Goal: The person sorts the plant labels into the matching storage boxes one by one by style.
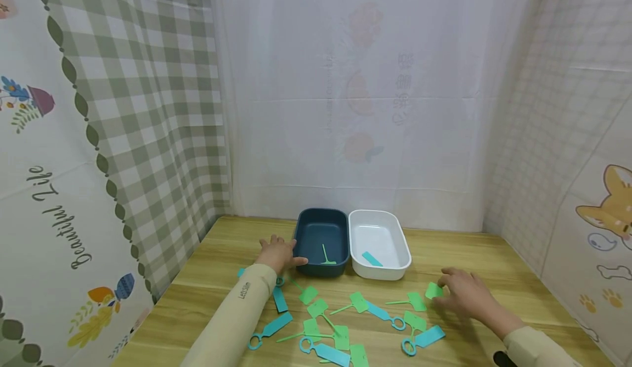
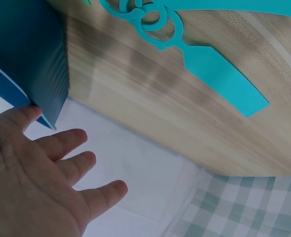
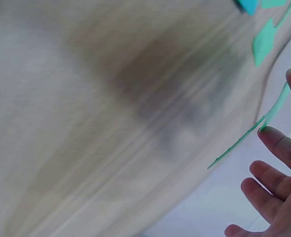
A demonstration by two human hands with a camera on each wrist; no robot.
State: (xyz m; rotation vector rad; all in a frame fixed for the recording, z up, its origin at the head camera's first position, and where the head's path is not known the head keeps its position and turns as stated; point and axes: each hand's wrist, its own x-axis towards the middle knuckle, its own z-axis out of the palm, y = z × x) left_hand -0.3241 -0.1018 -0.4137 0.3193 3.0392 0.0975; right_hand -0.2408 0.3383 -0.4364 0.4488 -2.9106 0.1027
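My right hand [image 1: 466, 293] pinches a green plant label [image 1: 434, 291] between thumb and forefinger, raised over the right side of the table. Its thin stem shows in the right wrist view, where the other fingers spread away from it. At the left side of a dark blue bin [image 1: 323, 270], my left hand [image 1: 276, 254] has its fingers extended, one fingertip right at the rim in the left wrist view. A green label [image 1: 328, 261] lies inside that bin. Beside it stands a white bin [image 1: 380, 273] with a blue piece [image 1: 372, 258] in it.
Several green labels [image 1: 359, 302] and blue ring tags [image 1: 278, 324] lie scattered over the front of the wooden table [image 1: 474, 246], some overlapping. More blue tags [image 2: 219, 74] lie near the left hand. A white cloth [image 1: 306, 109] hangs behind the bins, with patterned cloths at both sides.
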